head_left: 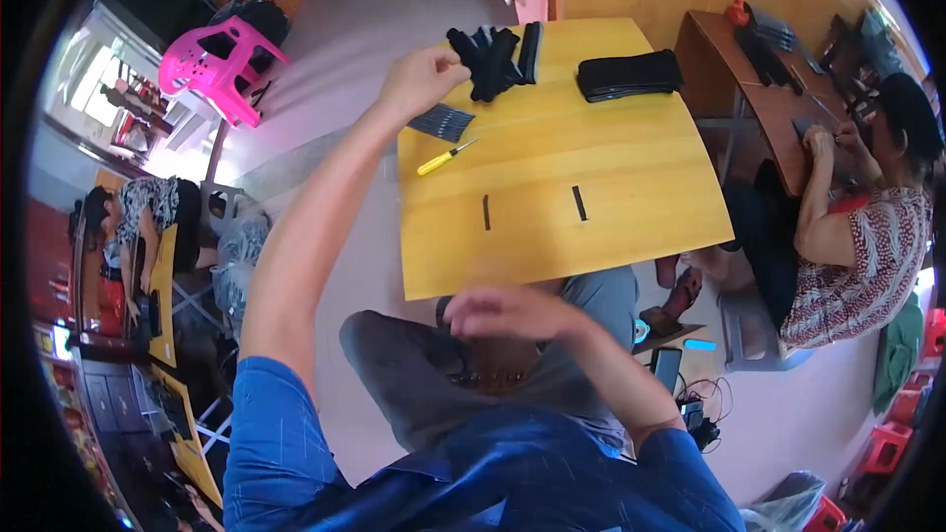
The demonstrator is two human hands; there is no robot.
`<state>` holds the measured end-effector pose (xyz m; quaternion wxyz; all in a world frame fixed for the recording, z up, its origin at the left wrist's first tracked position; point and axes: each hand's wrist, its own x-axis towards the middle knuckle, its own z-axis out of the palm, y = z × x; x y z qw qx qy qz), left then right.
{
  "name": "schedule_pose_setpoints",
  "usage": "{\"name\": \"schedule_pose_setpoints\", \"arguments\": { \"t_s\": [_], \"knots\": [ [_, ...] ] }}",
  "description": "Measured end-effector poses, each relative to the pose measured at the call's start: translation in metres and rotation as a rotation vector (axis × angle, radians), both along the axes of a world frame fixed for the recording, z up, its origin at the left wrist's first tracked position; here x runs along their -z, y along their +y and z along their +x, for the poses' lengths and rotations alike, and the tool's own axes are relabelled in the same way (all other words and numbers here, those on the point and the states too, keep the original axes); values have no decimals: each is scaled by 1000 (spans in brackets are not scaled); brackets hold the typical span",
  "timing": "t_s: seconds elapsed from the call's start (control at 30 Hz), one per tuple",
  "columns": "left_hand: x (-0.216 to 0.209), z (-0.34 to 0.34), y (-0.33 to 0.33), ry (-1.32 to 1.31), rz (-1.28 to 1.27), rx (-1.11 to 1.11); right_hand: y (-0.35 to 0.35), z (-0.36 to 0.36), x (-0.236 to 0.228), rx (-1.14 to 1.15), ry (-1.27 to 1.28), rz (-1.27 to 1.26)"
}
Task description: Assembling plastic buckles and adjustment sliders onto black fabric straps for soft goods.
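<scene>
My left hand [424, 84] reaches to the far left of the yellow wooden table [641, 197]. Its fingers are pinched together at the edge of a heap of black, bundled strip-like pieces [490, 61]; whatever they grip is too small to make out. Below that wrist lies a row of thin dark strips [441, 122]. A yellow-handled screwdriver-like tool [446, 158] rests closer to me. Two short black strips [579, 203] lie apart near the table's front. Over my lap, off the front edge, my right hand [503, 313] is smeared by motion, so its fingers are unclear.
A stack of flat black pieces [629, 75] sits at the table's far right. At right, a person [852, 256] works at a brown table [778, 108]; another person [148, 227] sits far left. A pink plastic chair [219, 64] stands beyond my left arm.
</scene>
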<state>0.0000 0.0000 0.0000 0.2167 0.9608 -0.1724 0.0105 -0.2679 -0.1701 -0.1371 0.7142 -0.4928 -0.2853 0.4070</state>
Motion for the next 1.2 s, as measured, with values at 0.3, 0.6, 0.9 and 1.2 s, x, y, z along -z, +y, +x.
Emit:
{"name": "schedule_pose_setpoints", "arguments": {
  "t_s": [0.3, 0.6, 0.9, 1.2],
  "knots": [
    [82, 96, -84, -199, 192, -94, -45, -90, 130, -117, 732, -146],
    [88, 132, -86, 94, 201, -218, -121, -96, 61, 654, 837, -116],
    [102, 135, -85, 239, 72, -319, -159, -39, -28, 567, 287, 46],
    [79, 113, -108, 287, 164, -307, -124, 58, -32, 768, 8, -64]
  ]
}}
